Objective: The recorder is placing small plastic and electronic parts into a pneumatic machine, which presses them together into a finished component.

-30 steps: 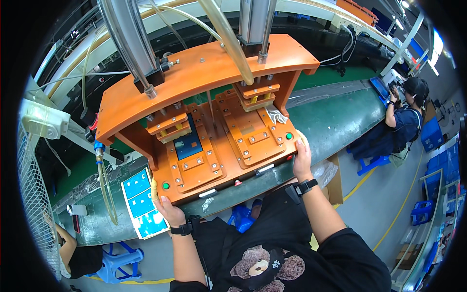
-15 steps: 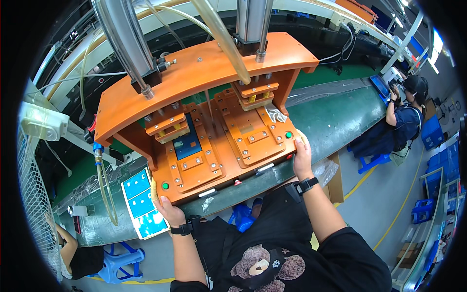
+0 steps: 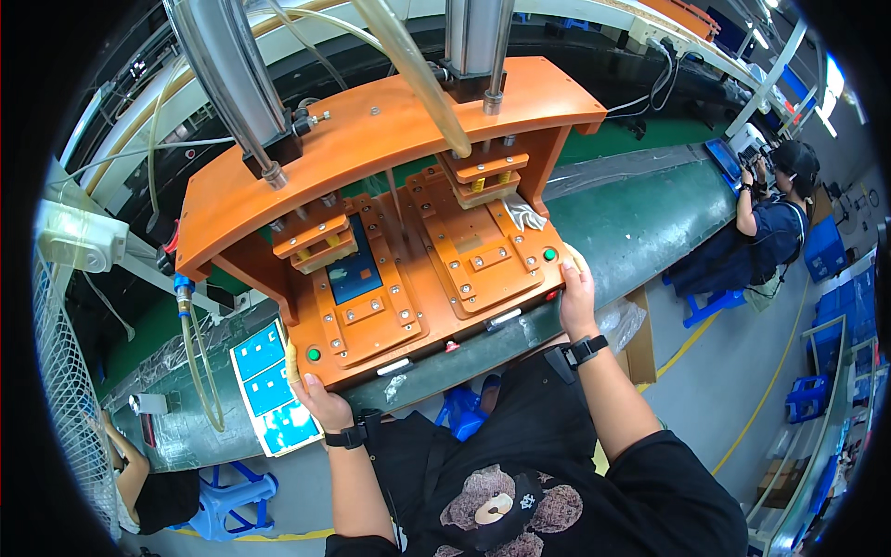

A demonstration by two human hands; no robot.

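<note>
An orange two-station pneumatic press stands before me with metal cylinders on top. My left hand grips its near left corner, beside a green button. At the near right corner, my right hand holds the side by another green button. The fingers of both hands are partly hidden at the press's sides. A dark blue sheet lies in the left fixture, below a raised pressing block. The right fixture shows bare orange plate, with a crumpled pale cloth at its right edge.
Blue rectangular pieces on a pale backing lie left of the press on the green bench. Air hoses hang at the left. One person sits at the far right; another person's arm shows at lower left.
The press has shifted slightly left and away, its upper part most. Both my hands stay at its corners, the right moving slightly with it.
</note>
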